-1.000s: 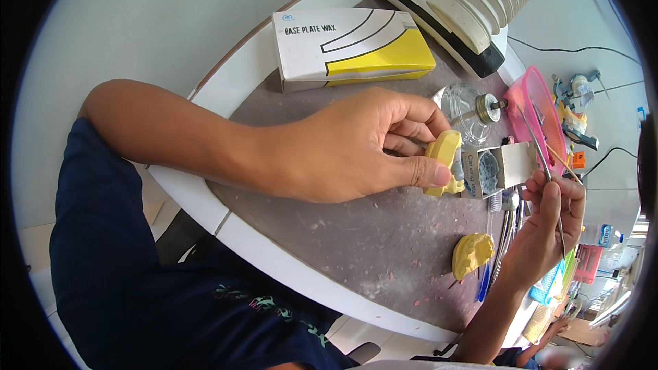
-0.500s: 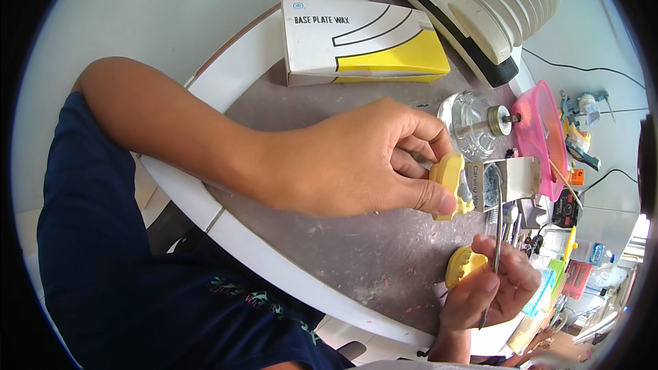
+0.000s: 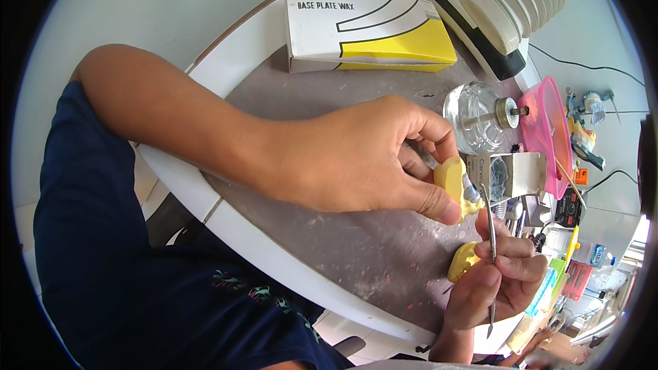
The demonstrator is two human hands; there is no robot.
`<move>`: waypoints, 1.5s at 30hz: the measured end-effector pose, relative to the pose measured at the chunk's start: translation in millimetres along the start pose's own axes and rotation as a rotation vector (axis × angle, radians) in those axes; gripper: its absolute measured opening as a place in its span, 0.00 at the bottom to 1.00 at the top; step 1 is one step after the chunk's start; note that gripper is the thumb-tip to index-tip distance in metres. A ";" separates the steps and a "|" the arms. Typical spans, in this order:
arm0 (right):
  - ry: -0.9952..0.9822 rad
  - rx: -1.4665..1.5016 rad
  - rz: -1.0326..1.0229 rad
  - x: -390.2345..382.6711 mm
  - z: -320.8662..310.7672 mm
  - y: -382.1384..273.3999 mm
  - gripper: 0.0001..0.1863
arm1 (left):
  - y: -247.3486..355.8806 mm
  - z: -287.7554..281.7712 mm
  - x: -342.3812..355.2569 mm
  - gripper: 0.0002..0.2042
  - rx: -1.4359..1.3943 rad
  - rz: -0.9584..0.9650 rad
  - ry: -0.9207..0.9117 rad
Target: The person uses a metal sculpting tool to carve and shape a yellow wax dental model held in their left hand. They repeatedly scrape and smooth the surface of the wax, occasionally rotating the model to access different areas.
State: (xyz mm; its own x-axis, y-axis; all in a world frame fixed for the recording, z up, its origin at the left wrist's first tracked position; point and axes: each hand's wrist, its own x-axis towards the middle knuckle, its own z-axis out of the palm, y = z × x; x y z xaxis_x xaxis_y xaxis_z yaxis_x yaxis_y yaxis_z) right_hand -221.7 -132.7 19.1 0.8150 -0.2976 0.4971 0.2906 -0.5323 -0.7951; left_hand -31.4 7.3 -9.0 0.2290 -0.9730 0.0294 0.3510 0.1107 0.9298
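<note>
My left hand [image 3: 363,157] grips a yellow plaster dental model [image 3: 449,179] by its base, thumb on the near side and fingers on the far side. A grey patch [image 3: 470,189], like wax, covers part of its teeth. In my right hand [image 3: 488,291] a thin metal wax carver [image 3: 492,247] is pinched between thumb and fingers. Its hooked upper tip is right beside the grey patch; whether they touch I cannot tell. A second yellow dental model [image 3: 463,260] lies on the table, partly behind my right hand.
Beyond my left hand are a white and yellow box [image 3: 373,34], a glass spirit burner [image 3: 473,123] and a pink basket [image 3: 548,116]. An open small carton [image 3: 524,170] with grey-blue material stands behind the held model. A ribbed hose [image 3: 517,0] sits at the far right.
The carver's tip has moved left, closer to the grey patch, and the tool has tilted. My left hand still holds the model. The whole view has shifted slightly.
</note>
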 end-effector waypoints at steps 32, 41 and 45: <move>0.184 -0.087 -0.071 3.3 -3.2 4.1 0.15 | 0.4 0.7 0.5 0.12 -0.016 -0.041 -0.009; 0.390 -0.203 0.078 47.1 -11.0 7.1 0.06 | -0.2 0.7 0.6 0.13 -0.003 -0.010 0.002; 0.379 -0.177 0.099 58.8 -5.9 16.6 0.05 | -1.2 -0.8 -1.2 0.14 0.031 0.016 0.008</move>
State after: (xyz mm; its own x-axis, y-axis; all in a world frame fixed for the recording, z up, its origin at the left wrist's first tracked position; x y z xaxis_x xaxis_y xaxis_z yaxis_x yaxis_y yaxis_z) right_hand -172.0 -163.8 37.2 0.5830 -0.6068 0.5403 0.1029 -0.6045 -0.7899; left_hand -31.4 8.5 -10.4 0.2414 -0.9695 0.0417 0.3186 0.1198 0.9403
